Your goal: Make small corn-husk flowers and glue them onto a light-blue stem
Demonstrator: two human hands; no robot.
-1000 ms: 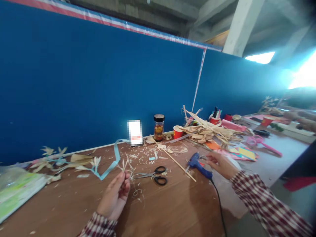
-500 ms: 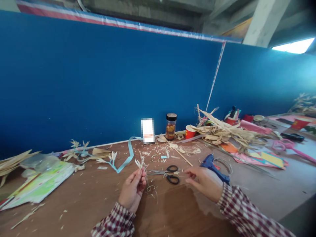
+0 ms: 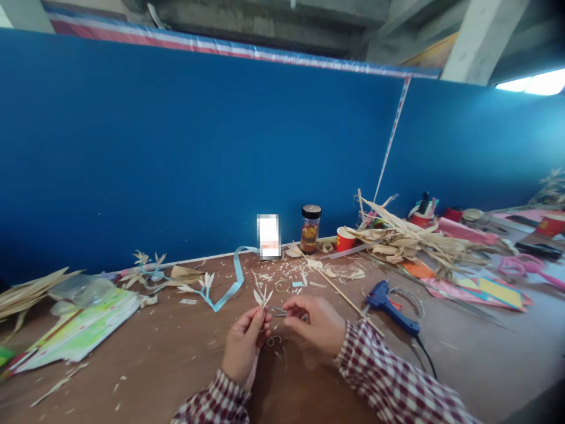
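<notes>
My left hand [image 3: 247,337] is closed in a pinch on the base of a small pale flower that looks made of corn husk [image 3: 263,297], its thin petals pointing up. My right hand [image 3: 316,323] hovers just to its right, thumb and fingers apart and slightly curled. Beneath the right hand lie scissors [image 3: 277,312]; their blades show between the hands, while the black handles are mostly covered. A light blue ribbon [image 3: 238,271] curves over the table beyond, near another pale husk flower [image 3: 206,282].
A blue glue gun [image 3: 392,307] lies right of my right sleeve, beside a thin stick [image 3: 342,294]. Behind stand a black-lidded jar [image 3: 310,231], a red paper cup [image 3: 345,239] and a heap of dry husks [image 3: 410,235]. Green-and-white printed sheets [image 3: 88,330] lie left.
My right hand has moved left, from beside the glue gun to over the scissors, covering their handles. My left hand keeps its pinch on the husk flower. The view has shifted slightly.
</notes>
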